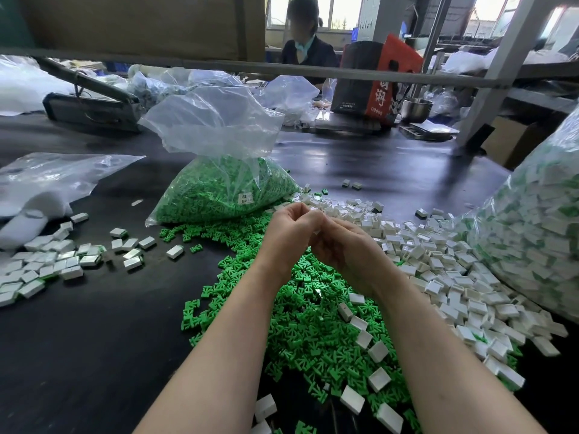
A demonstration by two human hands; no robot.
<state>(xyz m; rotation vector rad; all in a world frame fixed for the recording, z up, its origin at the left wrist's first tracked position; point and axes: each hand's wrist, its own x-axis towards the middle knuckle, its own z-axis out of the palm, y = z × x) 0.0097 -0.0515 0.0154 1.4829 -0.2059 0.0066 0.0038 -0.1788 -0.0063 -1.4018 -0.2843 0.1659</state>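
- My left hand point(291, 233) and right hand point(341, 250) meet at frame centre, fingers curled onto a white housing point(316, 232), mostly hidden, above the green clips point(313, 324) on the surface point(94, 339).
- I judge it light, rigid, smooth: pinch its flat sides.
- Bag label point(246, 198): unreadable.
- Red box point(391, 61), upper right: characters present, not legible to me.

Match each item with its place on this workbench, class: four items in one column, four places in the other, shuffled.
Items
1 loose green clips
2 bag of green clips
3 steel bowl
4 heap of white casings

Places
a far back, right
b piled on the near right
c spread in the near middle
d standing upright mid-centre, mouth open

Pairs: 1-c, 2-d, 3-a, 4-b
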